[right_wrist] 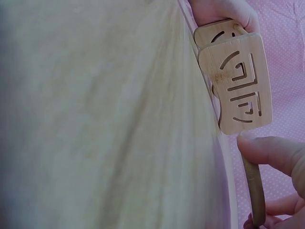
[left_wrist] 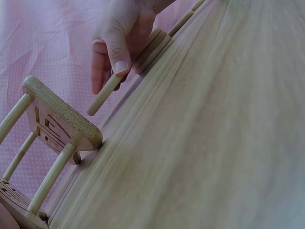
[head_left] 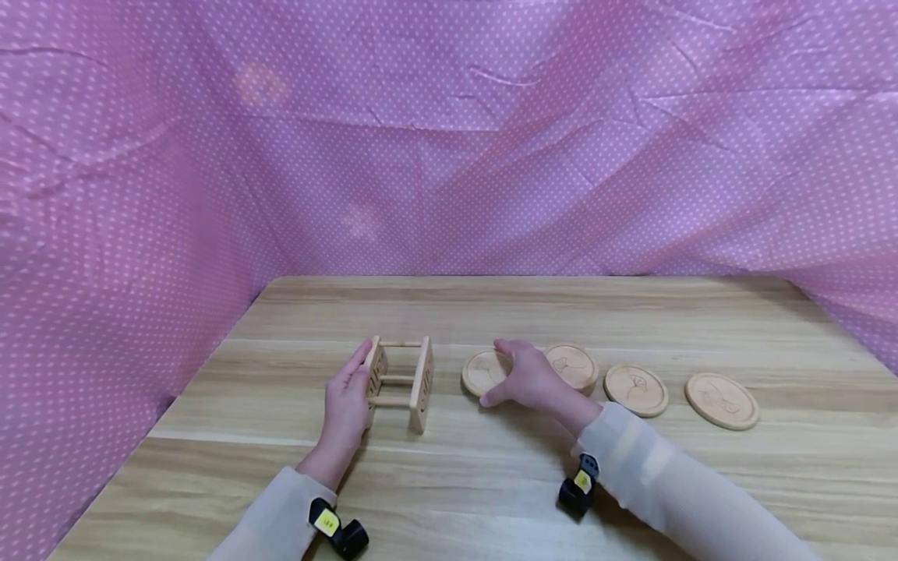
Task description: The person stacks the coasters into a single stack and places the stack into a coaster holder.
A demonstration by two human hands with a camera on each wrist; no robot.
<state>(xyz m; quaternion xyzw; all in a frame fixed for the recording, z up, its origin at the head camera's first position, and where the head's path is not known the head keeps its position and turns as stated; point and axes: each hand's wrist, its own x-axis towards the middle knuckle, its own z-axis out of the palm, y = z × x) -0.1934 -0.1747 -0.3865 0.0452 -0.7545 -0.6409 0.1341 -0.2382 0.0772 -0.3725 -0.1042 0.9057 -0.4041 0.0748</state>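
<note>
My left hand (head_left: pixel 347 397) holds a small wooden coaster rack (head_left: pixel 421 386) by its left side panel, thumb toward me. The rack stands on the table, its two cut-out panels joined by round rods; the fretwork of the near panel (right_wrist: pixel 238 86) faces the right wrist view. With thumb and fingers spread across it, my right hand (head_left: pixel 529 378) grips a round wooden coaster (head_left: pixel 480 374) by its edges, just right of the rack. In the left wrist view this coaster (left_wrist: pixel 106 95) is tilted and raised off the tabletop. The palm hides part of it.
Right behind the right hand lies a short stack of coasters (head_left: pixel 574 365). Farther right, two single engraved coasters, a nearer one (head_left: pixel 636 391) and an outer one (head_left: pixel 722 401), lie flat on the wooden table (head_left: pixel 456 499). A pink dotted cloth (head_left: pixel 421 171) hangs around the table.
</note>
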